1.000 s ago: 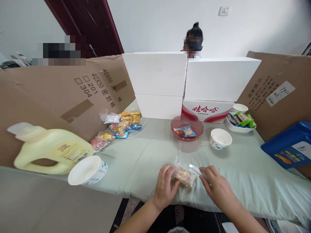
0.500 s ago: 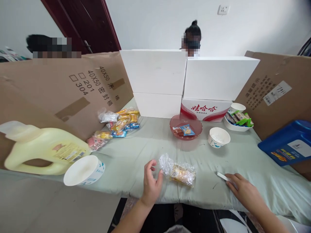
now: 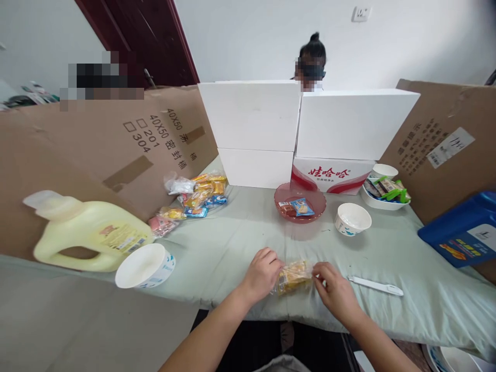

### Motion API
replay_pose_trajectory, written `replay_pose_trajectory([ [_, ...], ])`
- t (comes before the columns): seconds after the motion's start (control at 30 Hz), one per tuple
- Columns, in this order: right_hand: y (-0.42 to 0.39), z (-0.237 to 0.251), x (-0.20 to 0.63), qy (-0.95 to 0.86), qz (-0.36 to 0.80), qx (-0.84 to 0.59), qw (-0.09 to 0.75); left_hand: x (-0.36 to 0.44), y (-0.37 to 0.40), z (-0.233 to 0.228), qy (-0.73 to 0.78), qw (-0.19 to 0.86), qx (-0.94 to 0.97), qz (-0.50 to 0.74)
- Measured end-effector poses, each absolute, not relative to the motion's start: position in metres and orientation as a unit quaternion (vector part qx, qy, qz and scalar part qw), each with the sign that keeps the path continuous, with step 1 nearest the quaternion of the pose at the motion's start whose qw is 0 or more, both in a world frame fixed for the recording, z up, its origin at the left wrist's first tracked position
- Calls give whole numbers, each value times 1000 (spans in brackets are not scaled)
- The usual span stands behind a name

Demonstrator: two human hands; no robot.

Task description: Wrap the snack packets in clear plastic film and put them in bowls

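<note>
Between my hands is a clear plastic snack package [image 3: 293, 277] with yellow contents, close to the near edge of the cloth-covered table. My left hand [image 3: 262, 276] grips its left end with closed fingers. At the opposite end, my right hand [image 3: 336, 294] pinches the wrapper between thumb and fingers. A white utility knife [image 3: 376, 285] lies flat on the cloth, just right of my right hand and apart from it. Beyond the package stands a reddish see-through bowl [image 3: 320, 206] with a few small snack packets inside.
A white paper bowl [image 3: 353, 226] stands behind the knife; another paper bowl [image 3: 165, 271] tilts at left beside a yellow jug [image 3: 127, 217]. Several wrapped snacks [image 3: 201, 196] lie back left. White boxes [image 3: 248, 113] and cardboard [image 3: 89, 139] wall the table. A blue bottle [image 3: 461, 227] is right.
My right hand has let go of the utility knife and moved left onto the package. My left hand has closed on the package's left end. The view has shifted slightly.
</note>
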State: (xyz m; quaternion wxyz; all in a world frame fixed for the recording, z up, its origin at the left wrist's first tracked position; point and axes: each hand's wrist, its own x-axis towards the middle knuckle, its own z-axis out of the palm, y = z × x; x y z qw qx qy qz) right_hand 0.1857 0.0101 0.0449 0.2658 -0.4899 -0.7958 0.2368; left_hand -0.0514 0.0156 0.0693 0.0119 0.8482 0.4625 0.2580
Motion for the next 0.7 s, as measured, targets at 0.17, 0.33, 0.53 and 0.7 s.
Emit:
replay_pose_trajectory([
  [0.17,20,35,238,-731,169,-569,336,-41,-37,64,393,27,898,197],
  [0.33,-3,62,233,-731,146,-561,361,-29,-65,49,351,128,922,102],
  [0.53,-34,92,163,-912,218,-287,197,-21,-50,50,409,133,880,203],
  [0.7,-32,67,164,-906,122,-404,33,-33,-38,26,470,52,847,243],
])
